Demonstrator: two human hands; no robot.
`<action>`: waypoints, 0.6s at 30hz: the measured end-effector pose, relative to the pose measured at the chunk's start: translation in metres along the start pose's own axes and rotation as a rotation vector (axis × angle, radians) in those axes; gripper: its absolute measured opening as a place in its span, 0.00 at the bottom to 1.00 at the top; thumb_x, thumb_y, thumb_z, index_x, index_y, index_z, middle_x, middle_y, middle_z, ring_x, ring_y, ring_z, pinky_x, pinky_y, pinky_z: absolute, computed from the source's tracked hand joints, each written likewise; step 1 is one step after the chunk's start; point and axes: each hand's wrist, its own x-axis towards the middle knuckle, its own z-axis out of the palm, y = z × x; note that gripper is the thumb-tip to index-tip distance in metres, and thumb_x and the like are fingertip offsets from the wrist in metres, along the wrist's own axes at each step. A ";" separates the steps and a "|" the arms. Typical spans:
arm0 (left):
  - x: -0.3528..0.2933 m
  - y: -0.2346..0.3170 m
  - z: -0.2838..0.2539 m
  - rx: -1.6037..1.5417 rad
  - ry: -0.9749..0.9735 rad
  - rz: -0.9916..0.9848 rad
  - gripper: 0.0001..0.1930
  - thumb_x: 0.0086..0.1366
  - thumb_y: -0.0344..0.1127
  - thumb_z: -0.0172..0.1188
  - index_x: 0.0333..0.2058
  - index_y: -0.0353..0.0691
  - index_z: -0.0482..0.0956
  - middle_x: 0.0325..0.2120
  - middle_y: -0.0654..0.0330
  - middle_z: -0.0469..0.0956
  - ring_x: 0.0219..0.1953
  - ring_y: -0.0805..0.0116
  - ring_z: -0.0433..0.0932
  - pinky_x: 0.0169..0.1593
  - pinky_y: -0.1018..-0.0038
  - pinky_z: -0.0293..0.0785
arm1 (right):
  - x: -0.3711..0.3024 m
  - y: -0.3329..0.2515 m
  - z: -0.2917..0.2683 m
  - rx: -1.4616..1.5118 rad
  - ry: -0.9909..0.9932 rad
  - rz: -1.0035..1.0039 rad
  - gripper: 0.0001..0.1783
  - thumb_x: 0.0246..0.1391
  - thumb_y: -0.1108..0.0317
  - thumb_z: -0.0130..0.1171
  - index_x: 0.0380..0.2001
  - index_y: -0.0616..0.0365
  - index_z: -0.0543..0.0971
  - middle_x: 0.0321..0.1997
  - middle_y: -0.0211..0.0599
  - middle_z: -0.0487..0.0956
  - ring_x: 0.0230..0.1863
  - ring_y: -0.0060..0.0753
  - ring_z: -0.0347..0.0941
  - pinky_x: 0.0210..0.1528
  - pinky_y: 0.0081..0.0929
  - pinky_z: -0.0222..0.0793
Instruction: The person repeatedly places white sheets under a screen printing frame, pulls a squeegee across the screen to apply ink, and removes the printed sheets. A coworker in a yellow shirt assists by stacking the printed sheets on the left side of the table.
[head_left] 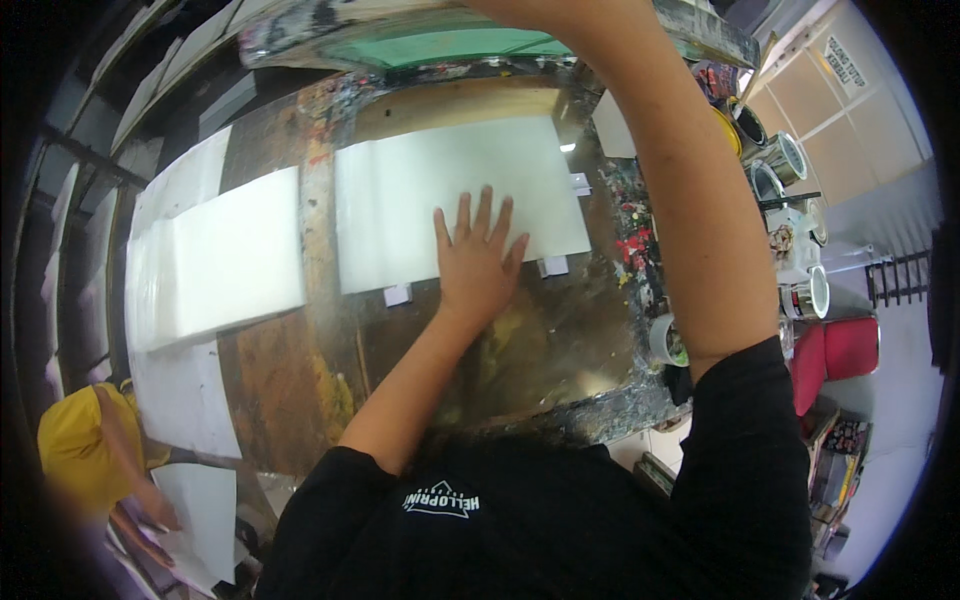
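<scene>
My left hand (473,262) lies flat with fingers spread on a white sheet (400,205). The sheet rests on the worn, paint-stained table (560,340), with small pale tabs (553,266) set along its edges. My right arm stretches up and away to a raised screen-printing frame (330,50) with green mesh (450,46). At the top edge of the picture, my right hand (540,12) is by that frame, its fingers cut off from view. To the left of the sheet sits a stack of white sheets (240,255).
Paint cans (785,158) and tubs line the right side, by a red chair (850,346). Dark racks (75,150) holding sheets stand at the left. In the lower left, a person in yellow (85,440) handles white sheets (205,515).
</scene>
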 end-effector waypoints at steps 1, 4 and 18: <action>0.007 -0.004 -0.023 -0.138 0.110 -0.075 0.31 0.69 0.47 0.64 0.67 0.40 0.71 0.65 0.45 0.71 0.69 0.44 0.67 0.71 0.47 0.59 | -0.006 0.004 0.005 0.019 -0.037 0.001 0.45 0.65 0.30 0.48 0.15 0.65 0.79 0.20 0.48 0.80 0.24 0.45 0.77 0.34 0.45 0.73; 0.016 -0.035 -0.106 -0.897 0.208 -0.540 0.37 0.56 0.38 0.80 0.61 0.34 0.73 0.55 0.47 0.80 0.57 0.56 0.80 0.60 0.63 0.77 | -0.045 0.006 0.022 0.044 -0.097 -0.020 0.39 0.63 0.32 0.52 0.20 0.61 0.78 0.20 0.44 0.79 0.25 0.43 0.76 0.35 0.44 0.70; -0.110 -0.084 -0.051 -0.048 0.029 -0.321 0.62 0.35 0.68 0.81 0.65 0.33 0.73 0.40 0.57 0.71 0.45 0.57 0.68 0.53 0.60 0.62 | -0.261 -0.037 0.128 0.116 -0.435 0.003 0.22 0.48 0.69 0.68 0.49 0.48 0.78 0.47 0.33 0.79 0.52 0.43 0.75 0.55 0.50 0.62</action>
